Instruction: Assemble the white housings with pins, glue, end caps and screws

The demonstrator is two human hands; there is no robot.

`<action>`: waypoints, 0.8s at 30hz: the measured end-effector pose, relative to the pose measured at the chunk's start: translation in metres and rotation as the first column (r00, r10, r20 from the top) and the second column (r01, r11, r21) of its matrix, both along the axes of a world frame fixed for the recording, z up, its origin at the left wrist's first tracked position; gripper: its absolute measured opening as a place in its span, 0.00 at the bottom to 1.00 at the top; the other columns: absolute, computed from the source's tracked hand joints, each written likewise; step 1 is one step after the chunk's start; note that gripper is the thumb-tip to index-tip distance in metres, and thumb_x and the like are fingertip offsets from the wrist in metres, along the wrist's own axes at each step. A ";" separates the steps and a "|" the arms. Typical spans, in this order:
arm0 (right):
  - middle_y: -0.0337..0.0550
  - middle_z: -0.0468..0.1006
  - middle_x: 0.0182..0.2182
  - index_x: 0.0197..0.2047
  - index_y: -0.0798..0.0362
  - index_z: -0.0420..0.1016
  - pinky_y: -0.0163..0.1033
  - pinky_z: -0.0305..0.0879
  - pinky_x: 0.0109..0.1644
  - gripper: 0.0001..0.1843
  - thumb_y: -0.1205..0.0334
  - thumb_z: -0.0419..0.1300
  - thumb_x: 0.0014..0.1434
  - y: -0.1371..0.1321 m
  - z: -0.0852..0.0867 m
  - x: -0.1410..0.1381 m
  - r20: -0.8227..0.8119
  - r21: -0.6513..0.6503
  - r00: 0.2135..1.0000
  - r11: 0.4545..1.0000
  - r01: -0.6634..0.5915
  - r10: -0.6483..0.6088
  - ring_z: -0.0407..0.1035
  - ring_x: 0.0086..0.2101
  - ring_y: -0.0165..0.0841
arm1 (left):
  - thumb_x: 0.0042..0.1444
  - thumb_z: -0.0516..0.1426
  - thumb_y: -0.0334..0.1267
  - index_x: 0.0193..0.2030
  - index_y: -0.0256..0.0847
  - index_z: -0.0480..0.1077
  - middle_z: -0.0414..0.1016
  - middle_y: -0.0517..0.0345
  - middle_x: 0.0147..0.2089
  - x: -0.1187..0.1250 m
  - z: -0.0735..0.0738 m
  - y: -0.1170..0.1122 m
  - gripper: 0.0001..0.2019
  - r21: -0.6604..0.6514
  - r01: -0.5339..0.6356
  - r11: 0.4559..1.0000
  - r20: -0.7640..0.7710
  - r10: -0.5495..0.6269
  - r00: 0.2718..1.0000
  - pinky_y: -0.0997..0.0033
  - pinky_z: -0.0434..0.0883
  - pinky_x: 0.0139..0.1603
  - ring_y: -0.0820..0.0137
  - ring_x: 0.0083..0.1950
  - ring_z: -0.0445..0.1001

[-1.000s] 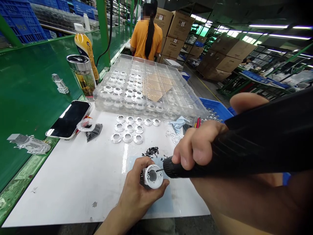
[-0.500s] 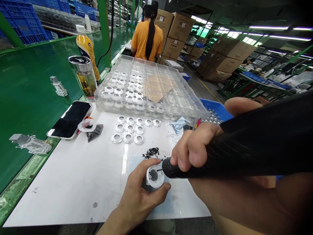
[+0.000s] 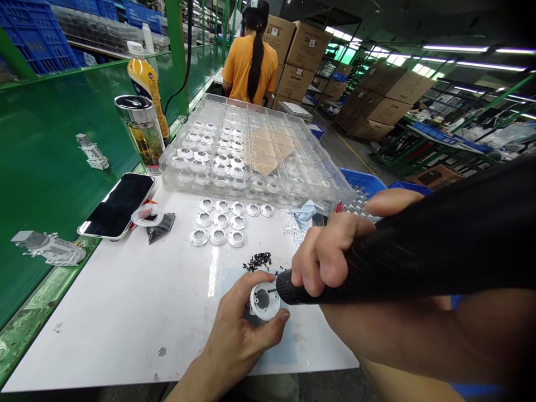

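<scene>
My left hand (image 3: 240, 329) grips a small round white housing (image 3: 264, 300) just above the white work board (image 3: 134, 312), fingers wrapped round its rim. My right hand (image 3: 335, 254) is closed round a black electric screwdriver (image 3: 419, 251); the bit tip sits inside the housing's open face. A small heap of black screws (image 3: 259, 261) lies just beyond the housing. Several silver ring parts (image 3: 221, 220) lie in rows further back.
A clear compartment tray (image 3: 251, 148) with more rings stands at the back. A phone (image 3: 115, 204), a glass flask (image 3: 142, 131) and a yellow bottle (image 3: 144, 78) are at left. A blue bin (image 3: 364, 184) is at right. A person in an orange shirt (image 3: 251, 61) stands behind.
The screwdriver and my right hand have shifted slightly lower and left; my left hand has turned the housing a little. The bit stays in the housing.
</scene>
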State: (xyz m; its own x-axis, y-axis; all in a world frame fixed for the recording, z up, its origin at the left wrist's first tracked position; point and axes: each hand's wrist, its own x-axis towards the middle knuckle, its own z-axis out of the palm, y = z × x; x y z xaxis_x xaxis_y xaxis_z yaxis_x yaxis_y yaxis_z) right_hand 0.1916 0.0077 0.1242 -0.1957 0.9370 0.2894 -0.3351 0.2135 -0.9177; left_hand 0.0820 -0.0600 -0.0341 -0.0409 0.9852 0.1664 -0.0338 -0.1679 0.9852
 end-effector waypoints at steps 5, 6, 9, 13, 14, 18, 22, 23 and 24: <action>0.40 0.75 0.18 0.38 0.40 0.79 0.45 0.67 0.21 0.12 0.44 0.69 0.58 0.001 0.000 0.000 -0.007 -0.025 1.000 0.999 -0.025 0.025 0.67 0.17 0.39 | 0.60 0.65 0.37 0.56 0.55 0.68 0.76 0.67 0.42 0.000 -0.004 -0.001 0.20 0.005 -0.011 1.000 0.016 0.011 1.000 0.73 0.70 0.42 0.72 0.38 0.73; 0.40 0.75 0.18 0.37 0.40 0.79 0.45 0.67 0.21 0.12 0.43 0.68 0.58 0.001 0.002 -0.001 -0.009 -0.050 1.000 0.998 -0.023 0.022 0.67 0.17 0.39 | 0.60 0.65 0.37 0.56 0.55 0.68 0.76 0.67 0.43 0.000 -0.004 -0.001 0.19 0.003 -0.017 1.000 0.017 0.017 1.000 0.73 0.70 0.42 0.72 0.39 0.73; 0.39 0.74 0.18 0.41 0.37 0.79 0.49 0.68 0.21 0.15 0.40 0.68 0.57 0.001 0.005 -0.004 -0.019 -0.154 1.000 0.988 -0.023 0.020 0.66 0.16 0.41 | 0.60 0.65 0.37 0.55 0.55 0.69 0.78 0.67 0.46 -0.003 -0.002 -0.001 0.18 -0.003 -0.024 1.000 0.024 0.024 0.999 0.74 0.70 0.46 0.71 0.43 0.75; 0.38 0.75 0.19 0.49 0.32 0.79 0.50 0.68 0.20 0.21 0.41 0.72 0.52 0.001 0.002 -0.009 -0.021 -0.112 0.997 0.991 -0.072 0.070 0.65 0.16 0.42 | 0.61 0.65 0.35 0.56 0.55 0.69 0.78 0.67 0.48 -0.004 -0.001 -0.002 0.18 -0.014 -0.024 1.000 0.040 0.024 0.999 0.73 0.70 0.51 0.70 0.47 0.75; 0.37 0.75 0.18 0.49 0.32 0.79 0.49 0.67 0.20 0.22 0.41 0.71 0.52 0.001 0.000 -0.010 -0.023 -0.079 0.997 0.994 -0.070 0.068 0.65 0.16 0.41 | 0.61 0.65 0.35 0.56 0.55 0.68 0.78 0.67 0.48 -0.004 -0.001 -0.003 0.19 -0.019 -0.028 0.999 0.038 0.029 0.999 0.73 0.70 0.52 0.70 0.48 0.75; 0.36 0.73 0.17 0.49 0.35 0.79 0.45 0.65 0.18 0.20 0.41 0.68 0.54 0.000 -0.007 -0.017 -0.015 -0.026 1.000 0.999 -0.023 0.023 0.65 0.15 0.39 | 0.61 0.65 0.34 0.58 0.55 0.68 0.78 0.67 0.50 -0.002 -0.002 -0.003 0.21 -0.025 -0.032 0.999 0.023 0.033 0.999 0.71 0.70 0.55 0.70 0.50 0.75; 0.36 0.74 0.17 0.47 0.36 0.78 0.45 0.65 0.18 0.18 0.41 0.67 0.54 -0.001 -0.007 -0.017 -0.015 -0.040 0.999 0.998 -0.044 0.043 0.66 0.16 0.39 | 0.61 0.65 0.35 0.56 0.54 0.68 0.78 0.67 0.49 -0.002 -0.004 -0.003 0.19 -0.038 -0.032 0.999 0.031 0.034 0.999 0.72 0.70 0.53 0.70 0.49 0.75; 0.36 0.73 0.17 0.46 0.37 0.77 0.45 0.65 0.18 0.20 0.40 0.68 0.53 -0.001 -0.005 -0.016 -0.017 -0.042 0.999 0.998 -0.040 0.039 0.65 0.15 0.39 | 0.61 0.65 0.35 0.56 0.54 0.68 0.78 0.67 0.48 -0.003 -0.004 -0.004 0.18 -0.050 -0.028 0.998 0.037 0.030 0.999 0.72 0.70 0.52 0.70 0.48 0.75; 0.35 0.73 0.17 0.45 0.37 0.77 0.46 0.66 0.18 0.21 0.39 0.69 0.51 -0.001 -0.004 -0.014 -0.007 -0.046 0.999 0.998 -0.042 0.041 0.65 0.15 0.39 | 0.61 0.65 0.36 0.56 0.53 0.68 0.78 0.67 0.47 -0.003 -0.003 -0.004 0.18 -0.067 -0.022 0.997 0.047 0.026 0.999 0.73 0.70 0.50 0.70 0.47 0.75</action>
State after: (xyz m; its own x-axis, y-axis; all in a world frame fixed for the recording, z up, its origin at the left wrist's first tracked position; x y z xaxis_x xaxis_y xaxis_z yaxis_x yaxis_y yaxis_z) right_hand 0.1772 0.0071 0.1200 -0.2332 0.9404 0.2476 -0.3483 0.1570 -0.9242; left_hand 0.0790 -0.0640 -0.0374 -0.0710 0.9927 0.0979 -0.0774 -0.1033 0.9916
